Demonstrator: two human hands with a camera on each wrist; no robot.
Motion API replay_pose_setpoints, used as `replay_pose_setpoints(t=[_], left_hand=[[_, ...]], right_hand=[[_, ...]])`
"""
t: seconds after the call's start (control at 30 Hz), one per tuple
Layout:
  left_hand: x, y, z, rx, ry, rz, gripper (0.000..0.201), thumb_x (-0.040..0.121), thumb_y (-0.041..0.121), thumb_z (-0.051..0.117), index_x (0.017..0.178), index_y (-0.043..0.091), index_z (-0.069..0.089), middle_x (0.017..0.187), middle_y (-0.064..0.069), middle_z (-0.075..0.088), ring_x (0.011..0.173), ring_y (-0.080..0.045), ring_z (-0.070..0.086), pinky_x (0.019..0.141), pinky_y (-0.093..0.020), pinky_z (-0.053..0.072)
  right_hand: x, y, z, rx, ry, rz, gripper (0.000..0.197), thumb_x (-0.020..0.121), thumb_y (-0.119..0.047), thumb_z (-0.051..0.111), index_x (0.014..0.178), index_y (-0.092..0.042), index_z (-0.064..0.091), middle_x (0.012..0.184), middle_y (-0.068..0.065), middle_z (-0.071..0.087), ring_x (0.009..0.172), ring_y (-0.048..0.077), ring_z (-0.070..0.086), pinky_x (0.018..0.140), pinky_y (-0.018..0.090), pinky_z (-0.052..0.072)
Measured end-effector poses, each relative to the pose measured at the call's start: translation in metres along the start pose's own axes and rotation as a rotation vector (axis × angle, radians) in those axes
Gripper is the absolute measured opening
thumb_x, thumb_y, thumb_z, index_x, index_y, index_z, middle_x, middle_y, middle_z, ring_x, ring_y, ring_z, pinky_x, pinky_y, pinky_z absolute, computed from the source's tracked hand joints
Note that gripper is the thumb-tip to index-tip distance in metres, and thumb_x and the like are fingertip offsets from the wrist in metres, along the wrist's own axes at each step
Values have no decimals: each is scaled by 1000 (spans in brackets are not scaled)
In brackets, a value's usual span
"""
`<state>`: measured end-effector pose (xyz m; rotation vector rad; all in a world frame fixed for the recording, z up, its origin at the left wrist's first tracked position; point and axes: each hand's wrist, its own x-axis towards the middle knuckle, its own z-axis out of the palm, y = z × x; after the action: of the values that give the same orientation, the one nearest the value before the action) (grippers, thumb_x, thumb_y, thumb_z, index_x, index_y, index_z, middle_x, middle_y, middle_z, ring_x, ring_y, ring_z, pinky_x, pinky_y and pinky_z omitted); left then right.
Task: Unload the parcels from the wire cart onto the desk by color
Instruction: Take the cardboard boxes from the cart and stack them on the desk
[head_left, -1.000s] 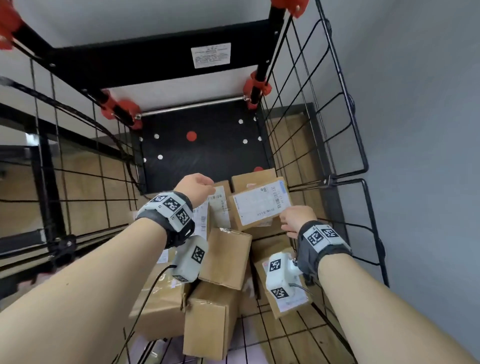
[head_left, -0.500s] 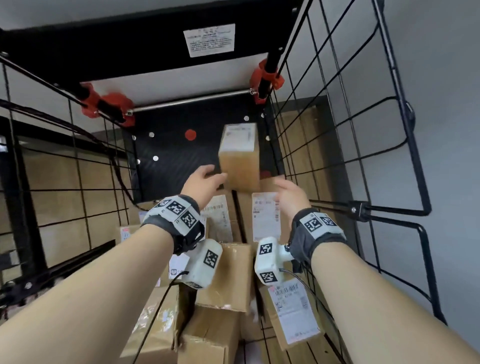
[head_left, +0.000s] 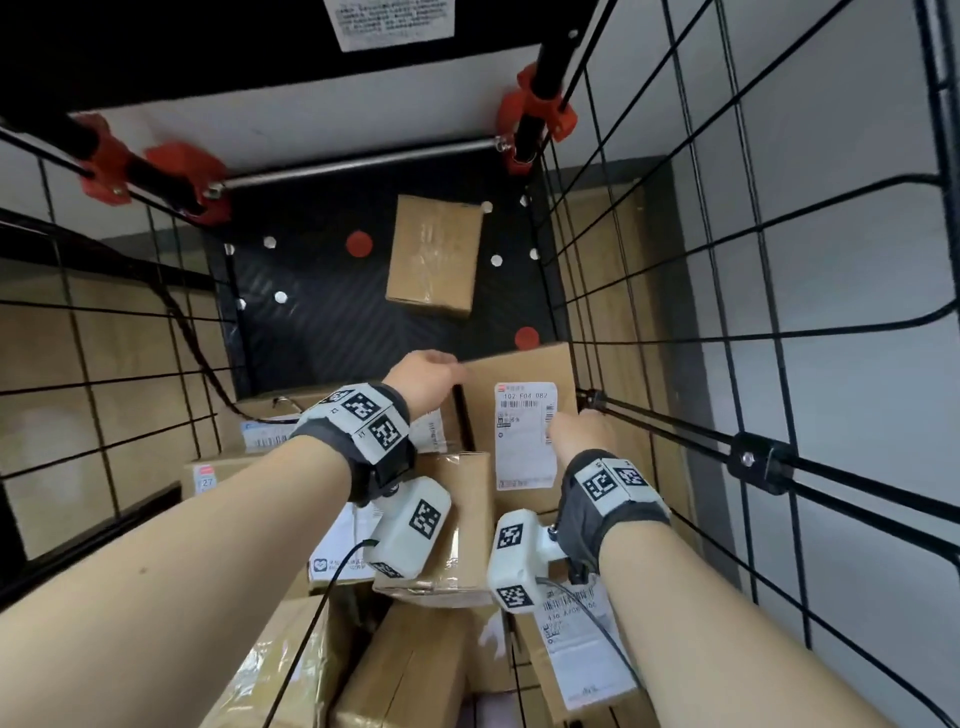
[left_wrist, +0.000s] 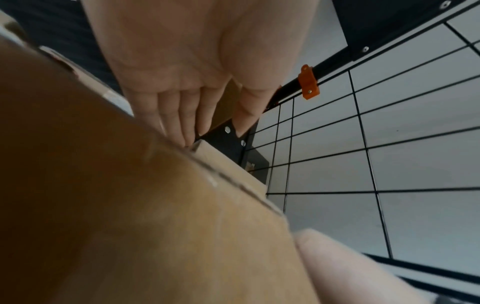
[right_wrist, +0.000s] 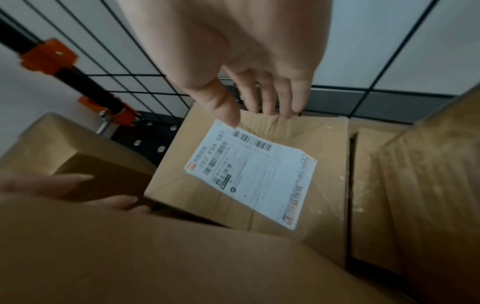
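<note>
A plain brown parcel (head_left: 434, 254) lies on the black desk (head_left: 311, 322) beyond the cart's far end. In the wire cart (head_left: 761, 462), a brown parcel with a white label (head_left: 524, 431) sits on top at the far right. My left hand (head_left: 441, 366) touches that parcel's far left corner, and in the left wrist view its fingers (left_wrist: 182, 123) are straight. My right hand (head_left: 574, 428) hovers over the parcel's right side. Its straight fingers (right_wrist: 272, 102) reach the far edge and the thumb touches the label (right_wrist: 249, 172). Neither hand holds anything.
Several more brown parcels (head_left: 457, 530) are piled in the cart under my wrists, one with a long white label (head_left: 582, 649) at the near right. Wire walls close in left and right. Orange clamps (head_left: 535, 111) and a metal bar (head_left: 358, 163) stand behind the desk.
The small brown parcel, which was between my raised hands half a second ago, now lies on the black desk. Both hands have dropped back onto the labelled parcel in the cart.
</note>
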<state>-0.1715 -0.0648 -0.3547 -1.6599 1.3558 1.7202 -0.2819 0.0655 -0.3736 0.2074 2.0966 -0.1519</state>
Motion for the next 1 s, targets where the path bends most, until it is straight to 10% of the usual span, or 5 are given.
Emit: replay_pose_setpoints(t=[0.27,0.4,0.6,0.7,1.0], left_hand=[[1,14,7,-147,-71,-105,62,83,16,60,140,10,35,129,-11,48,120,-25,45,96,-35,40],[-8,8,-1,-315,-95,-152,10,88,6,50,97,8,54,105,-8,52,111,-23,48,86,-37,37],[-29,27,-16,-365,-57,-51,22,88,-3,47,70,11,48,77,-6,50,75,-19,51,79,-32,45],[-46,42,-26,-382,-47,8,20,88,-6,47,75,8,51,76,-4,51,75,-17,52,67,-23,45],[-138,67,-64,-317,15,322,54,79,-1,56,125,25,49,117,-2,61,105,-19,59,87,-37,50]], right_hand=[[-2,-26,-21,-192,-198,-71,45,88,-5,54,133,-2,48,134,16,52,125,30,48,93,33,42],[-7,-25,-17,59,-199,-19,59,75,8,54,132,-2,42,119,12,50,108,27,47,90,34,38],[-33,-45,-32,188,-85,-72,66,75,2,62,137,-3,41,138,12,47,122,28,47,92,32,36],[-53,-54,-44,218,-82,-139,72,76,-3,60,143,-9,35,145,9,40,131,28,40,106,39,34],[-136,-58,-58,422,-24,-277,46,77,-25,68,117,-6,54,113,8,60,106,27,59,97,37,45]])
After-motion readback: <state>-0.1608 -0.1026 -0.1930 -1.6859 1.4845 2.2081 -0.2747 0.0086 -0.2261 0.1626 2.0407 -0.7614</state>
